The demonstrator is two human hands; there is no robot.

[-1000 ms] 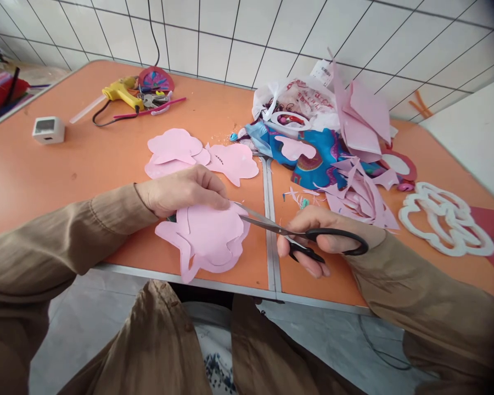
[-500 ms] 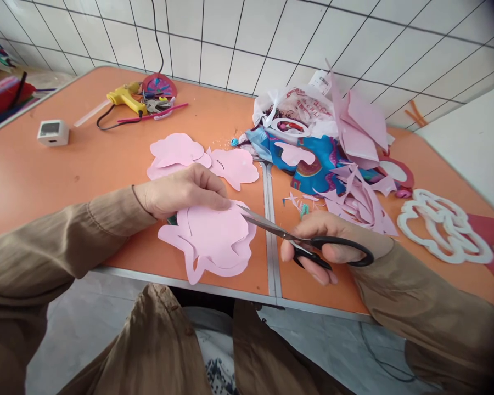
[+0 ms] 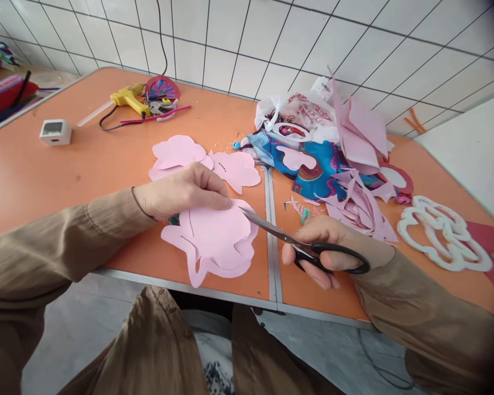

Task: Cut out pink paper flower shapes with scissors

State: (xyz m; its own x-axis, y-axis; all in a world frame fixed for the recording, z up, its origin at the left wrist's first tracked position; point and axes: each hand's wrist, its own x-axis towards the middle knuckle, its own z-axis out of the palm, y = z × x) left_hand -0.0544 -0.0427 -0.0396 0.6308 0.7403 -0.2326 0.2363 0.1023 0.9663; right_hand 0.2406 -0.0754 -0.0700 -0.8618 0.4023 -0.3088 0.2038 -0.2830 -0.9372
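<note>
My left hand pinches the top edge of a partly cut pink foam or paper sheet, held just above the table near its front edge. A curved cut line runs around an inner shape, and a loose strip hangs at its lower left. My right hand grips black-handled scissors with fingers through the loops. The blade tips point left and meet the sheet's upper right edge close to my left thumb. Behind my left hand lie pink cut-out shapes, one with a small dark mark.
At the back right, pink scraps and a blue patterned cloth lie before a plastic bag. White cloud-like outlines rest at right. A yellow glue gun and a small white box sit at left.
The scissors' handles have come closer together as my right hand closes a little. My left hand keeps its hold on the pink sheet; the whole view has shifted slightly.
</note>
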